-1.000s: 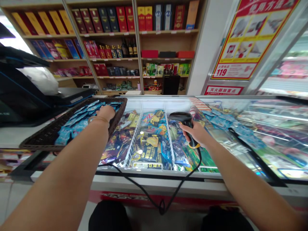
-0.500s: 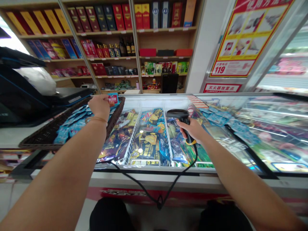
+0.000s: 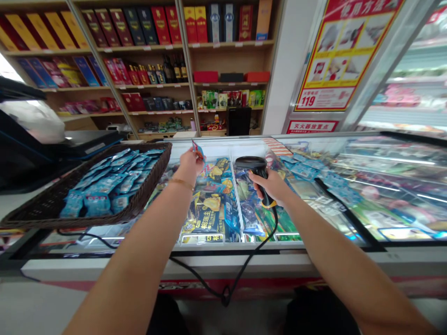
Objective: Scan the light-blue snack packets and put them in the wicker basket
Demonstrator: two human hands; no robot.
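Note:
Pinched in my left hand (image 3: 190, 164) is a small blue and red snack packet (image 3: 197, 150), raised over the freezer's glass top and seen nearly edge-on. My right hand (image 3: 270, 187) wraps around the handle of a black barcode scanner (image 3: 252, 164), its head pointing away from me and to the left. A black cable (image 3: 244, 272) runs from the scanner's base and loops down over the freezer's front edge. Left of my left hand, a dark woven basket (image 3: 148, 184) holds many blue packets (image 3: 120, 179) like the one in my fingers.
Under the glass of the chest freezer (image 3: 115, 266) lie bagged ice creams (image 3: 209, 209) between white wire dividers. More blue packets (image 3: 307, 167) lie on the glass at right. A black machine (image 3: 21, 144) stands far left. Shelves (image 3: 230, 45) of boxes line the back wall.
My left hand has moved right from above the basket to over the freezer, carrying the packet, which has turned edge-on. The right hand keeps its grip on the scanner. The view has shifted slightly right.

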